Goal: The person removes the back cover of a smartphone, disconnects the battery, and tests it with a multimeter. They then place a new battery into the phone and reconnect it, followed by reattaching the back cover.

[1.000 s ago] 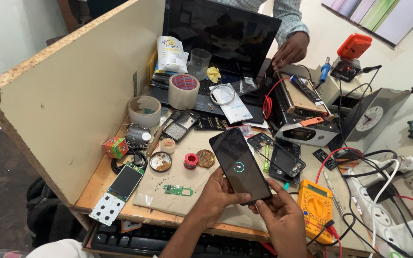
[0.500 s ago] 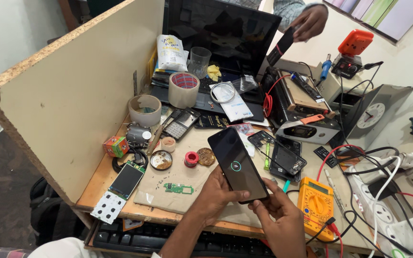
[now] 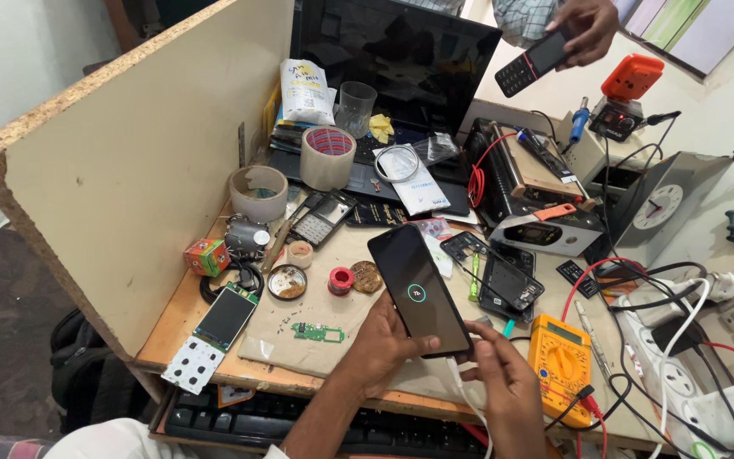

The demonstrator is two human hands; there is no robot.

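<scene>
Head view, left hand point(image 3: 381, 342) gripping a black smartphone point(image 3: 419, 290) from beneath, fingers curling round its lower edge, right hand point(image 3: 503, 382) pinching a white cable point(image 3: 462, 393) at its base, above the cluttered workbench point(image 3: 290, 361), yellow multimeter point(image 3: 560, 359) sitting just beside, another person's hand point(image 3: 584, 25) holding up a keypad phone point(image 3: 535, 60).

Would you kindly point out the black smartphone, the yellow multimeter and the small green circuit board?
black smartphone point(image 3: 419, 291), head view, middle of its dark screen.
yellow multimeter point(image 3: 559, 364), head view, on its dial.
green circuit board point(image 3: 317, 332), head view, its centre.
</scene>
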